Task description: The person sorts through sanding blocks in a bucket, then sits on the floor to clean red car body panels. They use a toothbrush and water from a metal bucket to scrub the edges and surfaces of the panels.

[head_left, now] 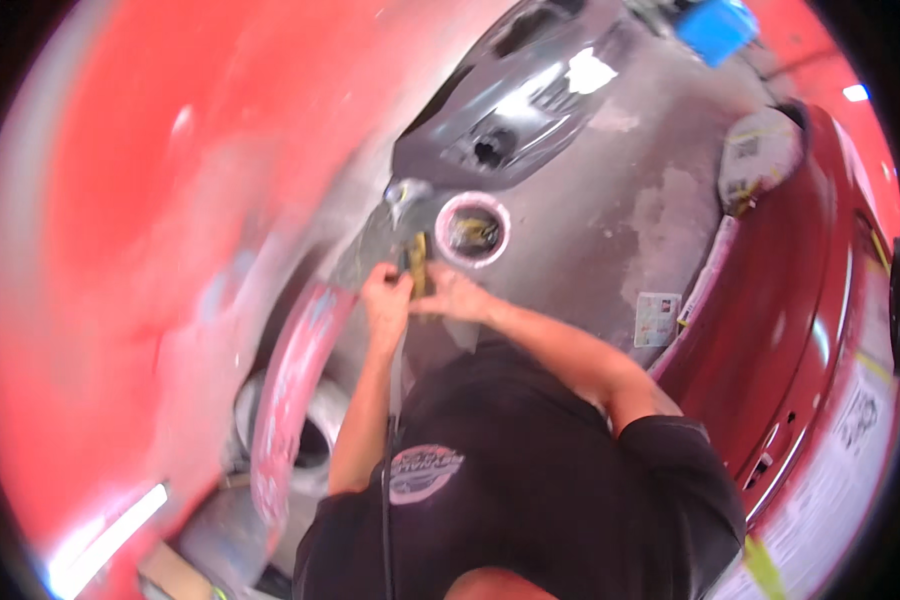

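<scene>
The person's left hand (384,291) and right hand (455,294) were raised close together just left of the middle of the frame, the forearms reaching up from below. Between them stood a yellow-brown strip (417,262), roughly upright, its top rising above the fingers. The left fingers were curled inward beside a small dark piece (403,264) at the strip's left edge; blur hid whether they pinched it. The right fingers were stretched toward the strip from the right, the thumb lower and apart from them; whether they gripped it could not be told.

Just to the upper right of the strip was a round bucket (441,229) with a pale, pink-stained rim and something yellowish in its dark inside. A glossy dark grey bumper (515,120) lay across the upper middle, and a curved pink-smeared panel (288,400) ran down the lower left, in front of a grey round object (322,405). A red car body (750,330), partly covered with paper, filled the right side; a printed sheet (658,318) lay on the floor (610,215) near it. A dark cord (388,520) ran along the black shirt (550,470) at the bottom.
</scene>
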Tool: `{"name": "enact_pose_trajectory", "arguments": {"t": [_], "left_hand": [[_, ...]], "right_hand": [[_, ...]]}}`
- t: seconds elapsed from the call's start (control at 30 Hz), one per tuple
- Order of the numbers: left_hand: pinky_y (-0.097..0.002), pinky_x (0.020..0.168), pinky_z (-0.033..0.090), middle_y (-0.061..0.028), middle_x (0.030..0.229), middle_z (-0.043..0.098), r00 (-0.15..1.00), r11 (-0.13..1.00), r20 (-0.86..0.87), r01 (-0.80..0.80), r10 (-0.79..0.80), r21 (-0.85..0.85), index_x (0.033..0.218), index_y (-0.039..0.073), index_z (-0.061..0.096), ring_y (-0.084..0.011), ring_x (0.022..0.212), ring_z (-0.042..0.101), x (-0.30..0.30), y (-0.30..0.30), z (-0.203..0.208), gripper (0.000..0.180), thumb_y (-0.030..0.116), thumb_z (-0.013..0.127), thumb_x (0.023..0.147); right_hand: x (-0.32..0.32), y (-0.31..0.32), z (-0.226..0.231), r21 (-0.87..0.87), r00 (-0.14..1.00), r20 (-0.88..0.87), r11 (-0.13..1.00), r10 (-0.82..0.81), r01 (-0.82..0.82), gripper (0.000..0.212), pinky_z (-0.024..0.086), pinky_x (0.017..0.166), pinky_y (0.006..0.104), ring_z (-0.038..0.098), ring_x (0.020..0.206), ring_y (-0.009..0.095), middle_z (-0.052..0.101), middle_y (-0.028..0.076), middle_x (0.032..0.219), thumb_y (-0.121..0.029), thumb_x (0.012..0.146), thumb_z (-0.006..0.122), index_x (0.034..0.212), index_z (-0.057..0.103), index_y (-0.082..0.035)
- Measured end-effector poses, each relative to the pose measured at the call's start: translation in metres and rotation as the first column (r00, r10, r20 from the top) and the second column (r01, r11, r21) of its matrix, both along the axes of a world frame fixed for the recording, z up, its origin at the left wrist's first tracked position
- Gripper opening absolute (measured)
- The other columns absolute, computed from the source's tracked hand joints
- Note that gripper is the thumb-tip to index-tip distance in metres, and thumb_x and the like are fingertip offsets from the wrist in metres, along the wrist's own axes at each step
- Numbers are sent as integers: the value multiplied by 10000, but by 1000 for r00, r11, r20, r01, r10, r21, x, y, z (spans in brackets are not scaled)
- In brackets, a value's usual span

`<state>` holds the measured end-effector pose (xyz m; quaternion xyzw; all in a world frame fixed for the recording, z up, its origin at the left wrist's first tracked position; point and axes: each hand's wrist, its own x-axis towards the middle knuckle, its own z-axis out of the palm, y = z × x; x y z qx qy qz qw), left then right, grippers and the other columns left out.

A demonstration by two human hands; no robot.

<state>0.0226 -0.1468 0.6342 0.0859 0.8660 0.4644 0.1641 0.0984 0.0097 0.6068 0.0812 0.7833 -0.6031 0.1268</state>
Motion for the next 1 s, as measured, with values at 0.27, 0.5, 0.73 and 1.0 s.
{"name": "enact_pose_trajectory", "arguments": {"t": [0.27, 0.5, 0.73, 1.0], "left_hand": [[-341, 719, 501, -113, 851, 674, 940, 942, 121, -329, 319, 68, 975, -49, 619, -171, 788, 622, 99, -81, 8, 173, 79, 675, 872], [-334, 780, 541, -97, 900, 700, 751, 699, 171, -657, 637, 283, 1128, -51, 638, -171, 850, 658, 190, -164, 12, 326, 115, 723, 861], [-450, 673, 528, -253, 819, 679, 488, 484, 57, -872, 871, 64, 1072, -52, 617, -373, 727, 691, 297, -224, 23, 249, 114, 648, 888], [-478, 769, 498, -266, 904, 636, 232, 235, -43, -947, 972, 221, 1101, -58, 515, -414, 867, 659, 430, -370, 10, 301, 150, 597, 900]], "right_hand": [[31, -59, 7, -105, 965, 125, 970, 232, -219, 419, 536, 840, 430, 692, 922, 351, 679, 257, 995, -182, 830, 665, 1185, 645, 40], [77, -154, -14, -9, 882, -39, 882, 470, -471, 391, 528, 852, 457, 688, 957, 399, 686, 290, 1033, -157, 900, 574, 1225, 615, 57], [133, -253, -24, 137, 660, -105, 669, 743, -731, 372, 489, 919, 494, 625, 1042, 462, 653, 288, 1089, -134, 941, 529, 1252, 606, 56], [238, -417, -16, 300, 472, -376, 587, 797, -752, 338, 508, 920, 484, 642, 1047, 470, 664, 307, 1110, -205, 1049, 500, 1179, 639, 74]]}}
